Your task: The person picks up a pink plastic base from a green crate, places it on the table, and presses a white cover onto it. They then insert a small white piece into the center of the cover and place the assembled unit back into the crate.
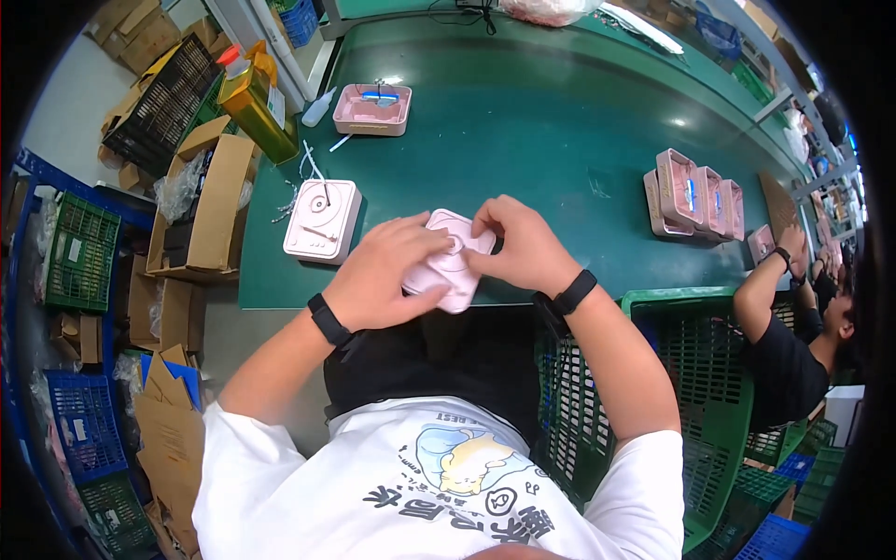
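Note:
Near the table's front edge, my two hands hold a pale pink turntable-shaped case (454,269) with a round disc on its face. My left hand (381,271) grips its left side, fingers over the top and thumb along the lower edge. The fingers of my right hand (525,245) are bent, with thumb and fingertips pressed on the case's right side near the disc. Just left of my left hand, a similar pink turntable-shaped unit (322,222) lies face up, with a disc, a small arm and knobs. Whatever lies under my palms is hidden.
Farther back stands an open pink shell (372,112) beside a small white bottle (318,108). Several pink shells (674,191) sit at the right. A yellow-green can (259,110) stands at the left edge. A green crate (695,401) adjoins my right arm; a co-worker (789,345) works beyond.

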The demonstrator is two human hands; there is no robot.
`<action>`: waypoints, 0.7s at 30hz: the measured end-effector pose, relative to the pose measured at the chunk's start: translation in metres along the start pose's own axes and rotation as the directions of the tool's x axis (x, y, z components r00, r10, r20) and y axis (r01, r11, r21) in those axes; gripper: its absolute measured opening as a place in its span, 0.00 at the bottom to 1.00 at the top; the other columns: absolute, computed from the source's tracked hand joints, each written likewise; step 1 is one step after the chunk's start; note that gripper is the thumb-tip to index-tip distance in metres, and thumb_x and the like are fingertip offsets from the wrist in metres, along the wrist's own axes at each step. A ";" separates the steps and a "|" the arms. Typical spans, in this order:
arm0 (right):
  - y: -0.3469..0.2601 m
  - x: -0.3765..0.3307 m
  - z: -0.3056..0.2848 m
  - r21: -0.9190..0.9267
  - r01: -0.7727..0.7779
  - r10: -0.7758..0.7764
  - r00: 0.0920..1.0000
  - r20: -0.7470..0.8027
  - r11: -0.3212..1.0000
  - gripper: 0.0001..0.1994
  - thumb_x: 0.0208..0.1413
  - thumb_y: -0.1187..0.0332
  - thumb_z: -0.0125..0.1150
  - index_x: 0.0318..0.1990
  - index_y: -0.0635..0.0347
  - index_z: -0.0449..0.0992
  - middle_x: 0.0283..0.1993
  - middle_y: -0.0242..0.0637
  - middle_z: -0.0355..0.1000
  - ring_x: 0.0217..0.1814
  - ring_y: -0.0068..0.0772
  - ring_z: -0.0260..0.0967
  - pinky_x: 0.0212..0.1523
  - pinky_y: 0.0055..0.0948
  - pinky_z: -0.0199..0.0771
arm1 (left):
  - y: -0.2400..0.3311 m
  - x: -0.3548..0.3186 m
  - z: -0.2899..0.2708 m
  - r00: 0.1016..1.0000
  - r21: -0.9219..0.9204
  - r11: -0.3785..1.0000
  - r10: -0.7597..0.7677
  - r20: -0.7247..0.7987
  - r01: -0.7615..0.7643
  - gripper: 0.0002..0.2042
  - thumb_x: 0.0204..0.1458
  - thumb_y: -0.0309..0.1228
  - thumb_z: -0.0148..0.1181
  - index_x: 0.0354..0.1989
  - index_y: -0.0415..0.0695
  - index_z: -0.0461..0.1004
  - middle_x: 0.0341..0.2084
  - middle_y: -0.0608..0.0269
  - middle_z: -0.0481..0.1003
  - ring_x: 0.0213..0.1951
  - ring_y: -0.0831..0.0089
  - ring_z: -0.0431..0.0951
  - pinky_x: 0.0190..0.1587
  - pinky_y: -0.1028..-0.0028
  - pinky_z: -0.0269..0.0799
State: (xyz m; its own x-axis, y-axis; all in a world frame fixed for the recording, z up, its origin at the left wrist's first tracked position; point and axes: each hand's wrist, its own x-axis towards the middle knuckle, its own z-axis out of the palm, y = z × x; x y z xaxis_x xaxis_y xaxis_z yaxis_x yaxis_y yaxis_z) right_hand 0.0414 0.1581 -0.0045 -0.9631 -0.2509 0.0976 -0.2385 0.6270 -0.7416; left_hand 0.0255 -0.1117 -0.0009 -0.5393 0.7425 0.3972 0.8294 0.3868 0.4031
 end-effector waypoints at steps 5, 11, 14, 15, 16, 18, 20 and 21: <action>-0.003 -0.001 -0.011 0.088 -0.102 0.077 0.966 0.246 0.991 0.12 0.60 0.65 0.76 0.36 0.62 0.78 0.35 0.33 0.80 0.36 0.23 0.75 0.38 0.29 0.77 | 0.003 0.011 0.014 0.990 -0.067 0.989 -0.134 -0.034 0.131 0.14 0.52 0.31 0.73 0.46 0.43 0.84 0.47 0.57 0.86 0.59 0.49 0.83 0.65 0.52 0.78; 0.011 -0.001 -0.007 0.205 -0.067 0.025 0.979 0.202 0.977 0.12 0.64 0.65 0.73 0.35 0.62 0.77 0.30 0.31 0.78 0.33 0.21 0.74 0.36 0.27 0.76 | 0.008 0.017 0.023 0.984 -0.062 0.996 -0.067 -0.164 0.058 0.07 0.51 0.25 0.71 0.38 0.42 0.83 0.39 0.58 0.86 0.47 0.50 0.87 0.65 0.54 0.81; 0.010 -0.001 -0.007 0.206 -0.084 0.038 0.975 0.219 0.975 0.12 0.64 0.65 0.73 0.35 0.62 0.77 0.31 0.31 0.78 0.33 0.21 0.75 0.37 0.27 0.76 | 0.011 0.016 0.023 0.976 -0.060 0.995 -0.090 -0.200 0.080 0.08 0.49 0.23 0.71 0.38 0.41 0.82 0.35 0.57 0.85 0.41 0.50 0.87 0.65 0.54 0.82; 0.010 -0.001 -0.007 0.201 -0.093 0.045 0.972 0.229 0.975 0.12 0.64 0.65 0.73 0.35 0.63 0.77 0.31 0.31 0.78 0.33 0.22 0.75 0.37 0.27 0.76 | 0.011 0.016 0.023 0.976 -0.059 0.995 -0.091 -0.196 0.081 0.08 0.49 0.23 0.71 0.38 0.41 0.82 0.35 0.57 0.85 0.41 0.50 0.87 0.65 0.54 0.82; 0.010 -0.001 -0.007 0.197 -0.102 0.053 0.970 0.239 0.975 0.12 0.64 0.65 0.73 0.35 0.63 0.77 0.31 0.31 0.78 0.33 0.22 0.74 0.37 0.27 0.76 | 0.012 0.015 0.022 0.978 -0.062 0.993 -0.111 -0.178 0.102 0.08 0.49 0.24 0.71 0.38 0.42 0.82 0.35 0.57 0.85 0.43 0.50 0.87 0.65 0.55 0.82; 0.009 -0.002 -0.009 0.198 -0.098 0.048 0.969 0.240 0.975 0.11 0.63 0.65 0.73 0.36 0.63 0.77 0.32 0.32 0.78 0.34 0.22 0.75 0.37 0.28 0.77 | 0.014 0.016 0.021 0.979 -0.069 0.988 -0.149 -0.141 0.140 0.08 0.49 0.24 0.72 0.38 0.42 0.83 0.35 0.58 0.84 0.46 0.51 0.86 0.64 0.55 0.82; 0.009 -0.003 -0.009 0.196 -0.088 0.038 0.969 0.245 0.977 0.11 0.63 0.66 0.73 0.36 0.62 0.77 0.33 0.33 0.79 0.35 0.24 0.75 0.38 0.29 0.77 | 0.010 0.019 0.016 0.980 -0.098 0.981 -0.176 -0.088 0.167 0.10 0.50 0.25 0.73 0.40 0.43 0.83 0.38 0.57 0.83 0.47 0.50 0.85 0.63 0.56 0.81; 0.010 -0.003 -0.009 0.198 -0.090 0.040 0.969 0.245 0.976 0.11 0.63 0.66 0.73 0.36 0.62 0.77 0.33 0.33 0.79 0.35 0.24 0.75 0.38 0.29 0.77 | 0.006 0.022 0.012 0.979 -0.125 0.973 -0.201 -0.038 0.195 0.11 0.50 0.26 0.73 0.42 0.44 0.82 0.40 0.56 0.83 0.48 0.50 0.84 0.62 0.56 0.81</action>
State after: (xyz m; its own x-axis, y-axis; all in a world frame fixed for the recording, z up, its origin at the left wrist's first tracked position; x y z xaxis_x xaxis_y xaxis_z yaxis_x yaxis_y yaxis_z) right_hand 0.0409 0.1717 -0.0065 -0.9118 -0.3989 -0.0979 -0.1210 0.4886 -0.8641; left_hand 0.0205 -0.0865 -0.0002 -0.7001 0.6285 0.3387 0.6834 0.4524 0.5730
